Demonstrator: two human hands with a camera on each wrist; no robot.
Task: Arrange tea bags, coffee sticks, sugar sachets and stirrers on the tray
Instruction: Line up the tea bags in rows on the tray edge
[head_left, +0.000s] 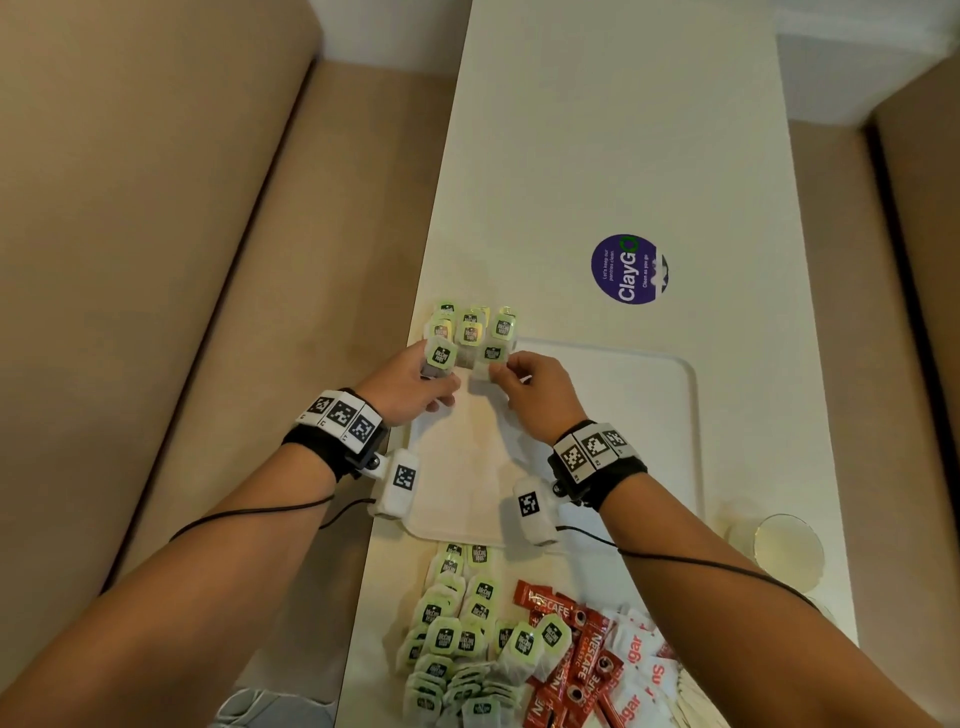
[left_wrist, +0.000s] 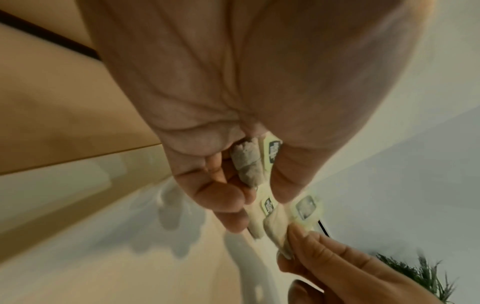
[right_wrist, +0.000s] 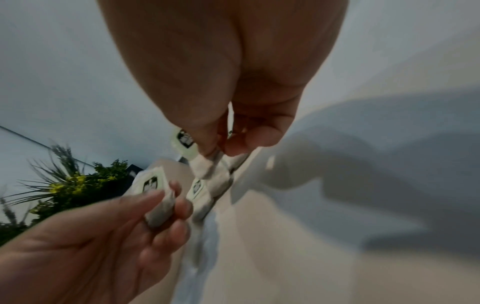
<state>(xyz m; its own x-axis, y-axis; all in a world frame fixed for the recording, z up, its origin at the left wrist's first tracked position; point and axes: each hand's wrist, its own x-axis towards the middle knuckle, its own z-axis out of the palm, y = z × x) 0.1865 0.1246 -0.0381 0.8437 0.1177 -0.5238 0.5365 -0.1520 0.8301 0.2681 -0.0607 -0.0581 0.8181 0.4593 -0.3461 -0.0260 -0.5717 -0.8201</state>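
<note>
At tray's (head_left: 649, 358) corner, both hands' fingers (head_left: 441, 387) pinch soft, seemingly papery tea bags (head_left: 440, 357).

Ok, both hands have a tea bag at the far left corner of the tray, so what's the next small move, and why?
Probably set the left hand's tea bag down beside the placed group. The right hand pinches another tea bag at that group's near edge, and the tray is otherwise bare, so the row likely continues here.
</note>
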